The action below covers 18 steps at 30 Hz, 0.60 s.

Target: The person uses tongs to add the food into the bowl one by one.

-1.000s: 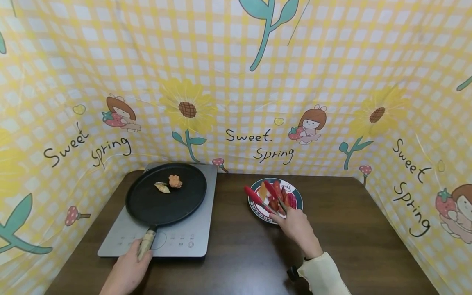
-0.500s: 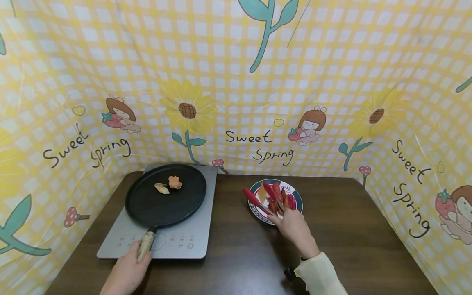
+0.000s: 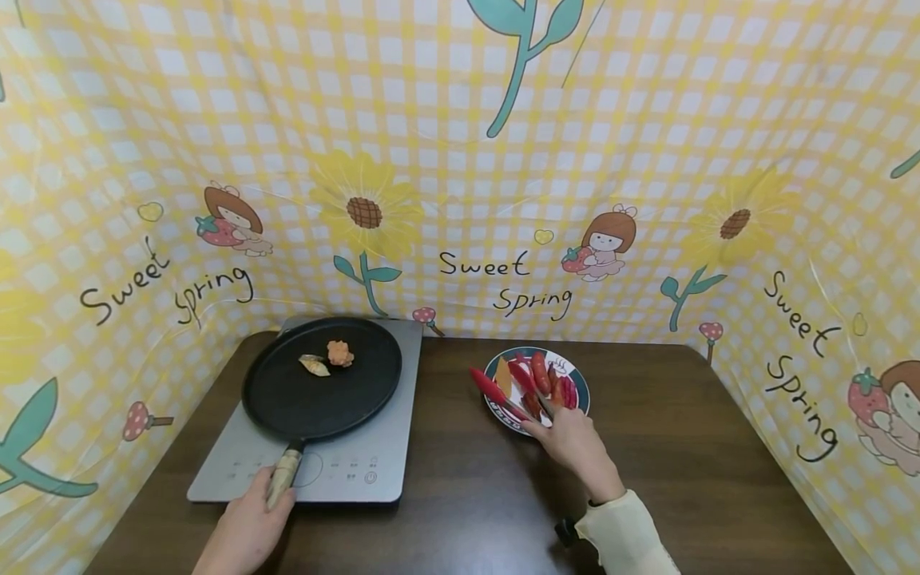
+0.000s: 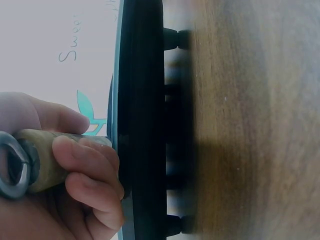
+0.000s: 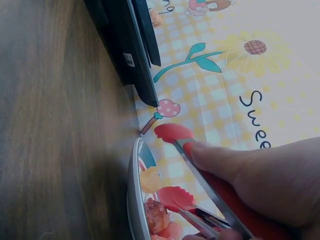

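My left hand [image 3: 247, 519] grips the wooden handle [image 3: 284, 477] of a flat black frying pan [image 3: 323, 407]. The pan sits on a silver induction cooktop [image 3: 216, 471]; in it lie a rough orange-brown lump [image 3: 340, 353] and a small pale yellow-brown piece [image 3: 314, 366]. My right hand [image 3: 575, 447] holds red-tipped tongs [image 3: 496, 391] over a patterned plate [image 3: 584, 391], their arms spread apart. On that plate are a sausage [image 3: 541, 373], a yellow piece [image 3: 503, 377] and other reddish food. The right wrist view shows a browned chunk [image 5: 156, 216] beside the lower tong tip, with nothing clearly pinched.
A dark wooden table [image 3: 460, 479] carries the cooktop on the left and the plate right of centre. Yellow checked cloth [image 3: 460, 160] hangs behind and along both sides. Between cooktop and plate lies a strip of bare tabletop.
Over the plate, the tong tips have shifted slightly left, and the yellow piece has moved a little left too. My left hand and the pan stay nearly still.
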Tool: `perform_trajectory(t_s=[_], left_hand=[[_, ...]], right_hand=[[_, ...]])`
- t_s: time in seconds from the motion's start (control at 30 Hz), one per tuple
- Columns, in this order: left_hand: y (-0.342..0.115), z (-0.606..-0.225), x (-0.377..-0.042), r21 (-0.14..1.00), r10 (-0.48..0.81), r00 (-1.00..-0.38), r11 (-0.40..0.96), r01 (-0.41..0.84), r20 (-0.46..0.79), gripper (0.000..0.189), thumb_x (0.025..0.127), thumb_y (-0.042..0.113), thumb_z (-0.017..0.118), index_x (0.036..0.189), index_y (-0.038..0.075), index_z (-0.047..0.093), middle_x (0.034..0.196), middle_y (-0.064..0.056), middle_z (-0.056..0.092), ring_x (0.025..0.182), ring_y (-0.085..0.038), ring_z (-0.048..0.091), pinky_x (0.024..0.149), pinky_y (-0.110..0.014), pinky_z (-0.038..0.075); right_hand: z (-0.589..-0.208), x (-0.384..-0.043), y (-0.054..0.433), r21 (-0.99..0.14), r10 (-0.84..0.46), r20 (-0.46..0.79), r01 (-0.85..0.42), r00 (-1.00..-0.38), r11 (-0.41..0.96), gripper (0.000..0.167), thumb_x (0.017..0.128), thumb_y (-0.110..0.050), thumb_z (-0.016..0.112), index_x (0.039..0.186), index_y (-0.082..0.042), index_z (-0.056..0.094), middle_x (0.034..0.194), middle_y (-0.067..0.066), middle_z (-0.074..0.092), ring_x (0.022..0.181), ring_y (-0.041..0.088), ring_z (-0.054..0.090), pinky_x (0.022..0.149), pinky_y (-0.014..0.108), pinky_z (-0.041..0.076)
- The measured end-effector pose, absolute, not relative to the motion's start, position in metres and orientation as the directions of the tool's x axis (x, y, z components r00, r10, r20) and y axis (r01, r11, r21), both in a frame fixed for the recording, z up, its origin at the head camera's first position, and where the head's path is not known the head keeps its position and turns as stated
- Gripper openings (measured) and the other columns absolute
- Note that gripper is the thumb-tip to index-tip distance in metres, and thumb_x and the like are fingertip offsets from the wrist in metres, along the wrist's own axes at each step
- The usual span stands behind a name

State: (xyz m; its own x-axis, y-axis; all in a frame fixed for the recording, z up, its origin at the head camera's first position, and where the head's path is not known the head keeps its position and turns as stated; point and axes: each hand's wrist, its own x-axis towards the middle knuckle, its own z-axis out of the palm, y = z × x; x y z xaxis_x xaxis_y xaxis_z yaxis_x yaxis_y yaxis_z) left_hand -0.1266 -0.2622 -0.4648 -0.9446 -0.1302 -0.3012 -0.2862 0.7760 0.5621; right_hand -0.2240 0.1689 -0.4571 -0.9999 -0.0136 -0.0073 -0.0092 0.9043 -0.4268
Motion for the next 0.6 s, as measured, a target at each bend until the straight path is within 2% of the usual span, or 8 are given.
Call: perform_trajectory(t_s=[0.07,0.2,0.3,0.43,0.6], left_hand=[[-0.2618,-0.4652,-0.1262,0.565,-0.132,-0.944,0.773,-0.289,-0.303,0.064,0.095,0.036,0.044,0.136,-0.01,0.025,0.081,-0.013,0.051,0.061,-0.023,0.045,0.052,-0.034,0.035],[-0.2615,-0.4651,-0.1261,0.565,-0.135,-0.943,0.771,-0.293,-0.306,0.064,0.095,0.036,0.043,0.136,-0.01,0.025,0.081,-0.013,0.05,0.061,-0.023,0.045,0.052,-0.034,0.035],[-0.2619,-0.4646,-0.1263,0.563,-0.133,-0.944,0.775,-0.288,-0.301,0.065,0.095,0.037,0.044,0.136,-0.01,0.026,0.083,-0.014,0.051,0.062,-0.023,0.046,0.053,-0.034,0.035],[-0.2624,-0.4641,-0.1265,0.559,-0.13,-0.947,0.78,-0.281,-0.295,0.065,0.095,0.036,0.044,0.136,-0.01,0.026,0.084,-0.015,0.052,0.062,-0.023,0.046,0.053,-0.034,0.036],[-0.2625,-0.4649,-0.1271,0.559,-0.133,-0.943,0.777,-0.289,-0.304,0.065,0.095,0.036,0.044,0.136,-0.011,0.026,0.084,-0.015,0.051,0.062,-0.023,0.046,0.053,-0.034,0.036]], right_hand=[[-0.4564,-0.2227,0.1692,-0.422,-0.002,-0.032,0.012,-0.999,0.906,0.067,0.081,-0.056,0.065,0.123,-0.003,0.063,0.058,0.007,0.048,0.055,0.023,0.05,0.046,0.031,0.04],[-0.4536,-0.22,0.1685,-0.39,0.005,-0.009,0.008,-1.0,0.921,0.061,0.082,-0.052,0.066,0.121,-0.005,0.065,0.061,0.009,0.049,0.054,0.025,0.052,0.045,0.033,0.042],[-0.452,-0.2185,0.1671,-0.366,0.005,0.035,-0.008,-0.999,0.931,0.051,0.081,-0.049,0.069,0.1,-0.002,0.071,0.064,0.011,0.055,0.058,0.028,0.056,0.049,0.039,0.046],[-0.4515,-0.2169,0.1658,-0.336,0.015,0.078,-0.012,-0.997,0.942,0.045,0.08,-0.045,0.072,0.072,-0.001,0.066,0.065,0.015,0.058,0.058,0.032,0.059,0.051,0.044,0.049],[-0.4501,-0.2144,0.1621,-0.302,0.019,0.096,-0.011,-0.995,0.953,0.044,0.079,-0.042,0.074,0.075,0.001,0.068,0.063,0.015,0.058,0.054,0.029,0.058,0.051,0.044,0.05]])
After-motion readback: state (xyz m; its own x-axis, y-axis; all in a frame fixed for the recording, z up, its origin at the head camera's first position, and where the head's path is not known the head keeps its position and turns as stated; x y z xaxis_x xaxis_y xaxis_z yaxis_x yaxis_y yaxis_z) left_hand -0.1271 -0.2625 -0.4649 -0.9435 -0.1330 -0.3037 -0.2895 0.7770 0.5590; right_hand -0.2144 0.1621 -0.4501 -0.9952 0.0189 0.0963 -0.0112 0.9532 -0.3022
